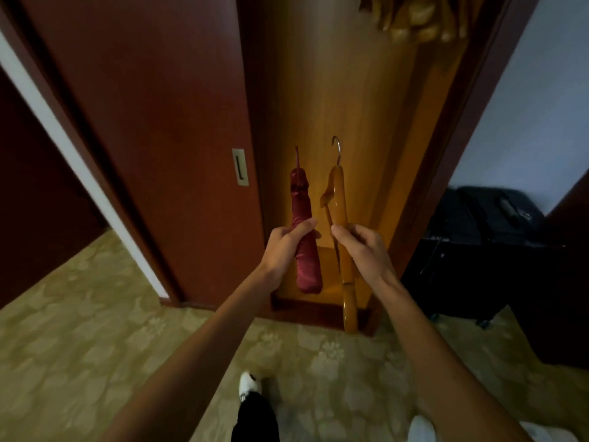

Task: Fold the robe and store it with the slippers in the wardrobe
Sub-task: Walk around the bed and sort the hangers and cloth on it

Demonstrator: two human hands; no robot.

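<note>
Left hand point(283, 247) is gripping a padded red hanger point(304, 237), right hand point(360, 247) pinching a wooden hanger point(339, 202); hooks should be facing the open wardrobe point(318, 90).

Both bare arms reach toward twelve o'clock — the left hand point(288, 242) grips a padded hanger point(304, 237), the right hand point(361, 247) pinches a wooden hanger point(339, 199).

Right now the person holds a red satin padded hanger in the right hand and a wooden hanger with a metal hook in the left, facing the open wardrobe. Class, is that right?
The hands are swapped. The head view shows the left hand gripping the red satin padded hanger and the right hand holding the wooden hanger with a metal hook, facing the open wardrobe.
</note>
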